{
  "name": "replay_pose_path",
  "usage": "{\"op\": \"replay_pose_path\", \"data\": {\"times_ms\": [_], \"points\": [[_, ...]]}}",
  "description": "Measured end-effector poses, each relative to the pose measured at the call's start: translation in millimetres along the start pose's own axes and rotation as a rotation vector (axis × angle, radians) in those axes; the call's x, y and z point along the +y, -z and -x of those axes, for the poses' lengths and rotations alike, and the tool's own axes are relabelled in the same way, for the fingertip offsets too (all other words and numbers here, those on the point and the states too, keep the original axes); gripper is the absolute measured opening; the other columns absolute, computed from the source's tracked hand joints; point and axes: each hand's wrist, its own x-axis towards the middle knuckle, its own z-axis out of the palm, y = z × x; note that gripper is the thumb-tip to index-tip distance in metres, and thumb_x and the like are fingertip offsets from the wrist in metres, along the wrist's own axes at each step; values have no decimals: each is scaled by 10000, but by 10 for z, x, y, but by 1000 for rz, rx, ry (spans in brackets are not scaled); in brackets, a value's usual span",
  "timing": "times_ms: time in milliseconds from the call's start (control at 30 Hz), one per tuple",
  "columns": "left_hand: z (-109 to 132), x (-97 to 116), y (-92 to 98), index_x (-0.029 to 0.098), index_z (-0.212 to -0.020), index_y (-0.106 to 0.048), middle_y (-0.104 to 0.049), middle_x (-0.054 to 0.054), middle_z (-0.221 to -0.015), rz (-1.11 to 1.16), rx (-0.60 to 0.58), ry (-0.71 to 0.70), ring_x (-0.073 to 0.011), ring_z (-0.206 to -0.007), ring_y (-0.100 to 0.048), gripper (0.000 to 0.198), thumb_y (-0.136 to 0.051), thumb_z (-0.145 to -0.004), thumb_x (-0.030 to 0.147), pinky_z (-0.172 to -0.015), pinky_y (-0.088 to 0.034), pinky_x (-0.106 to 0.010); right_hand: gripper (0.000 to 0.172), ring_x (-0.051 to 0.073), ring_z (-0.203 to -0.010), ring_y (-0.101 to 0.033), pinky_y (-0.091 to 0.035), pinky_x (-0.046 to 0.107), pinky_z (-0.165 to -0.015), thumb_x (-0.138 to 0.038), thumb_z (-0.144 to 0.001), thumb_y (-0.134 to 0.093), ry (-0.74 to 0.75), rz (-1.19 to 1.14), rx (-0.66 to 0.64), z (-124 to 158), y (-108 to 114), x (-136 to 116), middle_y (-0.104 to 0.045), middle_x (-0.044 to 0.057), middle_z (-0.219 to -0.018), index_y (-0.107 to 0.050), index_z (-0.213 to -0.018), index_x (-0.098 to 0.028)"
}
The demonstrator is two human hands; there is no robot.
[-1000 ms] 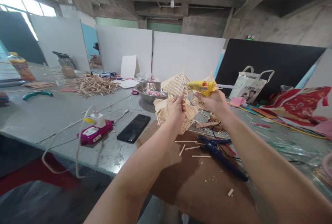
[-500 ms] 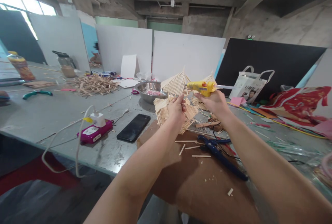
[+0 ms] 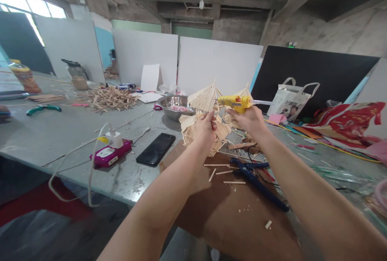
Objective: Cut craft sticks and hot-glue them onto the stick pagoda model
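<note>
A small model building made of thin wooden sticks (image 3: 202,99), with pointed slatted roofs, stands on a brown board (image 3: 211,212). At its front, below the upper roof, my left hand (image 3: 207,126) is closed against the model; the exact grip is partly hidden by the fingers. My right hand (image 3: 250,120) is wrapped round a yellow hot glue gun (image 3: 234,102), a clear glue stick jutting from its back. The gun's nozzle points left, close to the upper roof. Blue-handled pliers (image 3: 256,182) and several loose sticks (image 3: 234,182) lie on the board.
Left of the board lie a black phone (image 3: 156,149) and a magenta power strip (image 3: 111,153) with a white charger and cable. Behind are a metal bowl (image 3: 172,112) and a stick pile (image 3: 110,99). A white bag (image 3: 292,100) stands at the right.
</note>
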Motion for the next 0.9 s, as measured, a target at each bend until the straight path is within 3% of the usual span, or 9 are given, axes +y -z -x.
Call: {"op": "replay_pose_path", "data": {"times_ms": [500, 900], "points": [[-40, -24, 13, 144, -616, -455, -418, 74, -451, -21, -21, -3, 5, -282, -301, 229, -641, -556, 263, -289, -169, -149, 258, 224, -747, -571, -430, 342, -604, -364, -624, -524, 57, -59, -6, -22, -44, -1, -627, 46, -733, -616, -801, -201], [-16, -53, 51, 141, -653, -502, -434, 68, -479, -32, -34, -8, 14, -300, -306, 216, -651, -533, 242, -305, -169, -146, 277, 239, -724, -578, -431, 372, -615, -394, -623, -518, 1, -52, 14, 44, 26, 31, -621, 53, -692, -624, -756, -176]]}}
